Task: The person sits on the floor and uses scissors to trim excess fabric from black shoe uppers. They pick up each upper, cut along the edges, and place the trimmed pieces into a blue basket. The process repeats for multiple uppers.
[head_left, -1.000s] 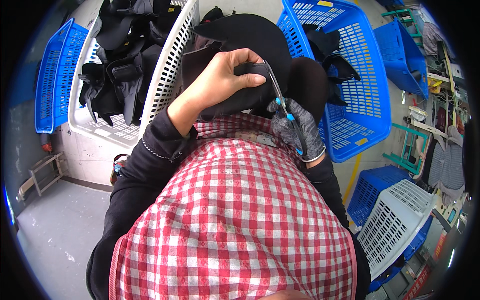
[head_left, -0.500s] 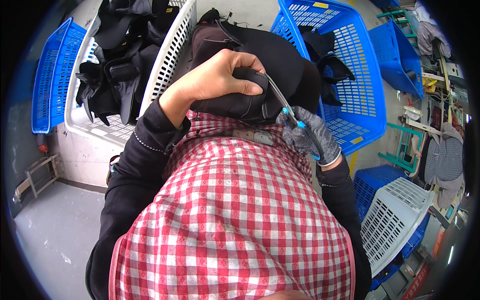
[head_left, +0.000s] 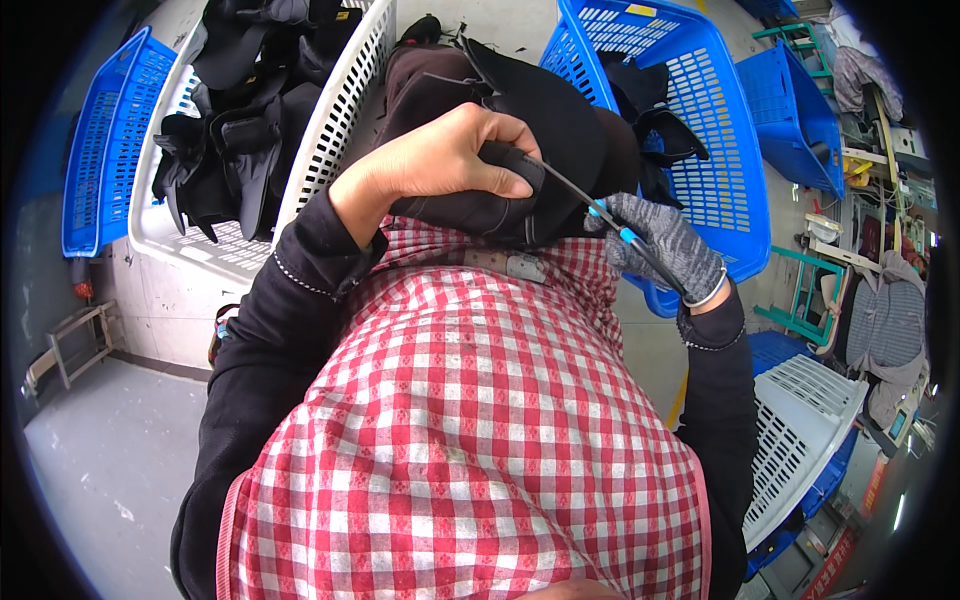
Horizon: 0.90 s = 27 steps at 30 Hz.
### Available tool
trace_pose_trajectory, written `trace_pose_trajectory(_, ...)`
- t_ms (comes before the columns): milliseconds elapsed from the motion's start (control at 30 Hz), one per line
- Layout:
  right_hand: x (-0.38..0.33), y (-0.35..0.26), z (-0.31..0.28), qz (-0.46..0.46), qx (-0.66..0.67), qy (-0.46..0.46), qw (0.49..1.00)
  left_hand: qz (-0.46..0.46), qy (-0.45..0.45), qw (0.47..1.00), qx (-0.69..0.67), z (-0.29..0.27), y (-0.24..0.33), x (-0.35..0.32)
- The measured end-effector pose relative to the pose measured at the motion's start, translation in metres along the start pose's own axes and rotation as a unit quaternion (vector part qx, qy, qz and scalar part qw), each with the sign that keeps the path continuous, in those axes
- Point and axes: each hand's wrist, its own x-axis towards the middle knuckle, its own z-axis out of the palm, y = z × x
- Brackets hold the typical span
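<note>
In the head view, the left hand [head_left: 450, 155], which is bare, has its thumb and fingers pinched together on the edge of a black piece [head_left: 550, 115] of soft material. This piece is lying over the lap of the person, beyond the red and white checked apron [head_left: 460, 420]. The right hand [head_left: 655, 240] wears a grey glove, and its fingers are curled around the scissors [head_left: 628, 236], which have blue parts. The tip of the scissors points to the pinched edge, close to the left fingers; whether it touches, I cannot tell. To the left there stands a white basket [head_left: 335, 115] with many black pieces [head_left: 245, 150] inside, and to the right a blue basket [head_left: 725, 180], which contains several dark pieces [head_left: 672, 135].
</note>
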Motion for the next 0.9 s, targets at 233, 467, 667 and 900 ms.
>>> trace_pose_trajectory(233,0.000,0.001,0.000,-0.030,-0.130,0.041,0.990,0.005,0.005,1.000,-0.004,0.004,0.001,-0.002)
trace_pose_trajectory(467,-0.003,0.002,-0.003,-0.066,-0.170,0.046,0.982,-0.012,0.023,0.999,0.024,0.009,0.014,-0.008)
trace_pose_trajectory(667,-0.002,-0.002,-0.014,-0.013,-0.118,-0.003,0.993,0.008,0.133,0.991,0.027,0.025,0.022,-0.028)
trace_pose_trajectory(900,0.008,0.005,-0.024,-0.008,-0.054,-0.034,0.998,0.092,0.168,0.978,-0.085,0.026,0.002,-0.022)
